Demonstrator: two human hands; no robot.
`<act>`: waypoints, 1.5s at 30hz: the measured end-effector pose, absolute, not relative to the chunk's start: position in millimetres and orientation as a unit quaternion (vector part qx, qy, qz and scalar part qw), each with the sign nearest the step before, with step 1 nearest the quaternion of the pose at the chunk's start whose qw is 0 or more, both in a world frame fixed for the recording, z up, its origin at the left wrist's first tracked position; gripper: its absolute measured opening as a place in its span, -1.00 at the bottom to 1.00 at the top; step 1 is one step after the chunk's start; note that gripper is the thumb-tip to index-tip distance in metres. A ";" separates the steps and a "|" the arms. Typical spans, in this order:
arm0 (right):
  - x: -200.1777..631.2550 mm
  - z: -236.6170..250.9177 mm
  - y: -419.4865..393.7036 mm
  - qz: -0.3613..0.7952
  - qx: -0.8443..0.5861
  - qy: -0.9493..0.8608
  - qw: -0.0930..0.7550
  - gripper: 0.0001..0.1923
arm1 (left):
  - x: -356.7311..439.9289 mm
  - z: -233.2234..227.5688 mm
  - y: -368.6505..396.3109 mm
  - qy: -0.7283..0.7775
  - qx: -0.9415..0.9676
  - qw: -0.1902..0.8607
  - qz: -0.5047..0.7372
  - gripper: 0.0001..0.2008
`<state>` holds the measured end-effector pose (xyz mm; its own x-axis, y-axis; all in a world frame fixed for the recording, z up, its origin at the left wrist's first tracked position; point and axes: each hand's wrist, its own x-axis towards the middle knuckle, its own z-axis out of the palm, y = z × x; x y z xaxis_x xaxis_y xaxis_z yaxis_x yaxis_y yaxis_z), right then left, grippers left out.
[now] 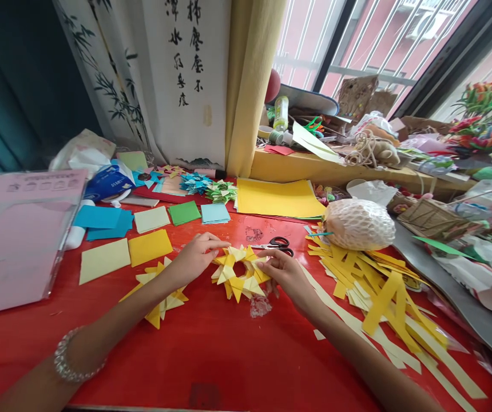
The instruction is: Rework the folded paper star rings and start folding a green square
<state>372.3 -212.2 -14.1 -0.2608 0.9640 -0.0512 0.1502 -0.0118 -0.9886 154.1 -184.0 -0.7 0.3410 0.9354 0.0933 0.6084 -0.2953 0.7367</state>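
A ring of folded yellow and cream paper, an origami wreath with pointed tips (pixel 252 284), is between my two hands over the red table. My left hand (pixel 198 256) has its fingertips closed at the wreath's upper left edge. On the right side, my right hand (pixel 286 278) pinches the rim, with its thumb and fingers around a point. Black-handled scissors (pixel 278 245) lie just behind the wreath. Under my left forearm, partly hidden, rests a second yellow and cream folded-paper piece (pixel 160 309). A crumpled bit of clear plastic (pixel 260 306) lies beside the wreath.
Yellow and cream paper strips (pixel 383 303) spread on the right, beside a white net-covered bundle (pixel 358 224). Coloured paper rectangles (pixel 150 247) and a yellow sheet stack (pixel 278 198) lie further back. A pink plastic-wrapped pack (pixel 18 240) is at left. Craft clutter fills the windowsill (pixel 297 167).
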 end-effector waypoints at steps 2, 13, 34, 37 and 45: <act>371.4 -15.7 -212.6 0.517 -0.481 -0.596 0.382 -0.73 | 155.0 -0.4 -184.4 0.510 0.764 0.302 0.256 -0.68; 368.1 -21.9 -213.6 0.470 -0.519 -0.610 0.372 -0.72 | 155.0 -3.2 -185.9 0.503 0.782 0.275 0.246 -0.65; 360.1 -12.8 -221.2 0.410 -0.540 -0.640 0.361 -0.76 | 160.3 -6.6 -185.4 0.491 0.795 0.250 0.254 -0.64; 359.2 -13.5 -220.5 0.336 -0.560 -0.676 0.342 -0.80 | 159.5 -14.1 -183.2 0.482 0.803 0.243 0.253 -0.63; 358.5 -14.9 -220.0 0.142 -0.582 -0.752 0.277 -0.73 | 159.9 -16.6 -183.5 0.494 0.799 0.226 0.258 -0.64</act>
